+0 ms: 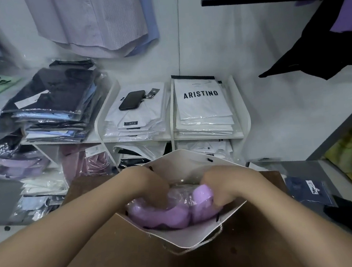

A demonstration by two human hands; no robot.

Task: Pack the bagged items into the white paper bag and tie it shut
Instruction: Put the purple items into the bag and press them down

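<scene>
Left hand (154, 189) and right hand (220, 184) both reach into the open white paper bag (192, 236), fingers curled round a lilac garment in clear plastic (173, 214); the garment sits bunched inside the bag's mouth, partly below the rim; the bag stands on a brown cardboard surface (116, 245), its rope handle (202, 245) hanging over the near edge; beyond, a white shelf unit (235, 106) holds stacks of bagged shirts, one printed ARISTINO (202, 101); a black phone (131, 100) lies on the neighbouring stack.
</scene>
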